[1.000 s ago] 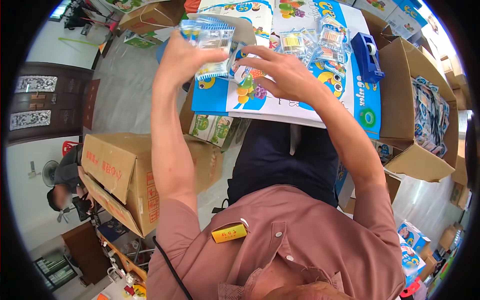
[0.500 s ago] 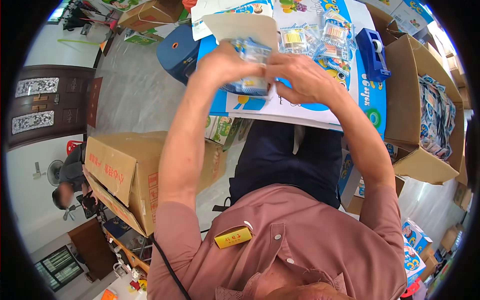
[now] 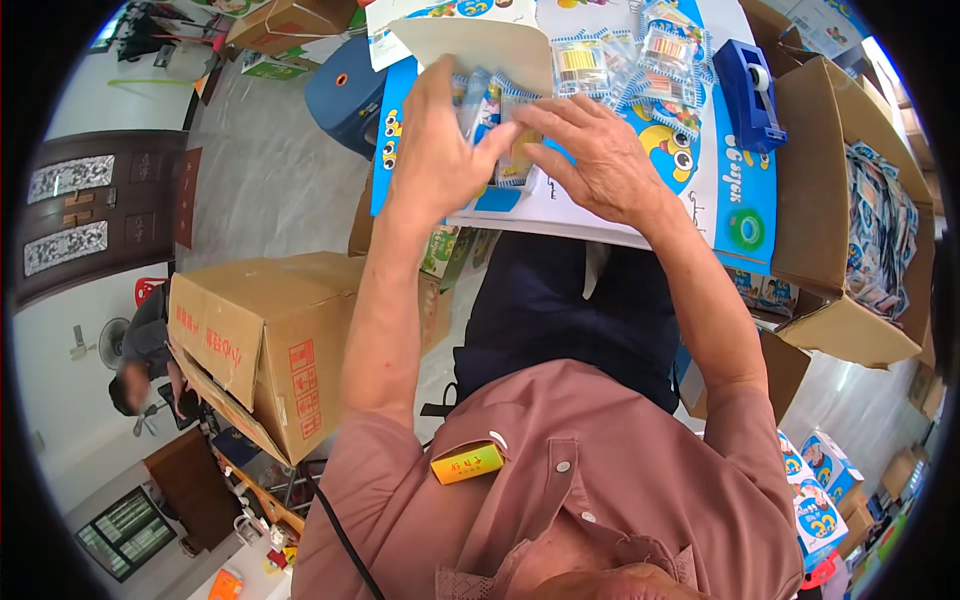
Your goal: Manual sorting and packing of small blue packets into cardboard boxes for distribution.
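A small open carton, its pale lid flap [image 3: 490,50] raised at the far side, stands on the table in front of me. Upright inside it are several clear, blue-edged packets [image 3: 487,112]. My left hand [image 3: 437,150] lies along the carton's left side, fingers stretched out and thumb reaching over the packets. From the right comes my right hand [image 3: 598,158], its fingers spread and slightly bent, the fingertips at the carton's right edge by the packets. Loose packets with striped, colourful contents [image 3: 668,65] lie in a heap beyond my right hand.
A blue tape dispenser [image 3: 748,95] and a green tape roll [image 3: 746,228] sit on the table's right side. Beside it, a large cardboard box [image 3: 812,160] holds many packets. A blue stool [image 3: 345,95] and another cardboard box [image 3: 265,310] stand left. Another person [image 3: 150,350] is far left.
My hands have moved apart from above the carton to its two sides. The packets now show inside it, and my left hand's fingers have straightened.
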`<state>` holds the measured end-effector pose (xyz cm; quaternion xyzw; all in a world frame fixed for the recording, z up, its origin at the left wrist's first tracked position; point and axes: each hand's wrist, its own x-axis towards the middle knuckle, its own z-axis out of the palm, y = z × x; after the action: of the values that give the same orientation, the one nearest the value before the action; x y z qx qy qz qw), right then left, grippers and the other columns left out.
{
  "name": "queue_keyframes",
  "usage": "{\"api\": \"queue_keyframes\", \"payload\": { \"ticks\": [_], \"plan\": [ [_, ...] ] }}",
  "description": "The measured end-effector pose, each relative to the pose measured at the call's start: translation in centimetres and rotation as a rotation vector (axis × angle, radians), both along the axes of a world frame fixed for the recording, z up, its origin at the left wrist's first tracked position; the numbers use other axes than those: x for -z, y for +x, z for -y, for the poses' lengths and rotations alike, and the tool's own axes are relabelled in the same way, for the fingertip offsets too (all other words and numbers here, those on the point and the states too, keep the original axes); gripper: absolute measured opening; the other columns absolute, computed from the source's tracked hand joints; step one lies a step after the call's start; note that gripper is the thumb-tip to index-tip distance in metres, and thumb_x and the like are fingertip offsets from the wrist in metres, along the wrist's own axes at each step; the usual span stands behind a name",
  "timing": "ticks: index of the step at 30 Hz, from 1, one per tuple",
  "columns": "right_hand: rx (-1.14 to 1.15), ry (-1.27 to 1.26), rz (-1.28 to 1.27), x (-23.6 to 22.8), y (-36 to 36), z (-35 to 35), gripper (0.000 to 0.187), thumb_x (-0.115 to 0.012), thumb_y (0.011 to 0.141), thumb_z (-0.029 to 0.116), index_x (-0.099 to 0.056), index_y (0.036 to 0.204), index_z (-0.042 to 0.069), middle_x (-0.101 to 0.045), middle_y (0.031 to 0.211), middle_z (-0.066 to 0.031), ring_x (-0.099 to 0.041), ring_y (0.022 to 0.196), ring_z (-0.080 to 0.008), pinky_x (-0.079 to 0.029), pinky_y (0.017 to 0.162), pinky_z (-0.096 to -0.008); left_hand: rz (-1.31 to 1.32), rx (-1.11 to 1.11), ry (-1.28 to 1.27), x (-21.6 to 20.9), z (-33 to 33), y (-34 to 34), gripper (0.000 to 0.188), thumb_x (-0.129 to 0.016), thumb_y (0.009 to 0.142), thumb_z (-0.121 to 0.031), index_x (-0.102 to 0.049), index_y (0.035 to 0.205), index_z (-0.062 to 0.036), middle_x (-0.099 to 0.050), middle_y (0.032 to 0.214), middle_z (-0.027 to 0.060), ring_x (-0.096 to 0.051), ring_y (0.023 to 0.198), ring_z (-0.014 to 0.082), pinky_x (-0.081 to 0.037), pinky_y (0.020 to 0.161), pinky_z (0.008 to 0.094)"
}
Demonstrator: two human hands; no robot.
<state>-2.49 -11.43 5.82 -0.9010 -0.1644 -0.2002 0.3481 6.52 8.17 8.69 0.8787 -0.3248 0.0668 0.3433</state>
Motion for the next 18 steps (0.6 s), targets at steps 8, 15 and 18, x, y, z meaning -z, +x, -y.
{"api": "queue_keyframes", "payload": {
  "ticks": [8,15,18],
  "plan": [
    [-0.026,-0.081,0.251,-1.8,0.7,-2.2,0.033,-0.069,0.094,0.016,-0.066,0.125,0.006,-0.068,0.122,-0.0132,-0.062,0.113,-0.035,-0.051,0.098,-0.0451,0.295,0.095,0.485,2.8,-0.8,-3.1,0.056,-0.064,0.095,-0.019,-0.051,0.145,0.0017,-0.047,0.153,0.0228,-0.04,0.145,0.045,-0.033,0.117,0.0573],
    [0.105,-0.21,0.111,-0.5,1.9,-1.7,0.034,-0.073,0.083,0.015,-0.069,0.116,0.006,-0.07,0.113,-0.0145,-0.065,0.112,-0.0329,-0.052,0.096,-0.0455,0.142,0.16,0.209,1.7,-0.6,-1.8,0.053,-0.062,0.096,-0.017,-0.052,0.145,0.0014,-0.051,0.151,0.025,-0.043,0.143,0.0447,-0.031,0.12,0.0532],
    [0.159,-0.136,0.209,2.0,2.9,-2.0,0.029,-0.076,0.075,0.017,-0.07,0.102,0.007,-0.07,0.1,-0.012,-0.067,0.098,-0.0327,-0.054,0.086,-0.0456,-0.033,0.125,-0.07,0.0,-3.3,-1.0,0.043,-0.062,0.096,-0.009,-0.061,0.137,0.0026,-0.062,0.138,0.0265,-0.056,0.129,0.0449,-0.04,0.114,0.0485]
  ]
}}
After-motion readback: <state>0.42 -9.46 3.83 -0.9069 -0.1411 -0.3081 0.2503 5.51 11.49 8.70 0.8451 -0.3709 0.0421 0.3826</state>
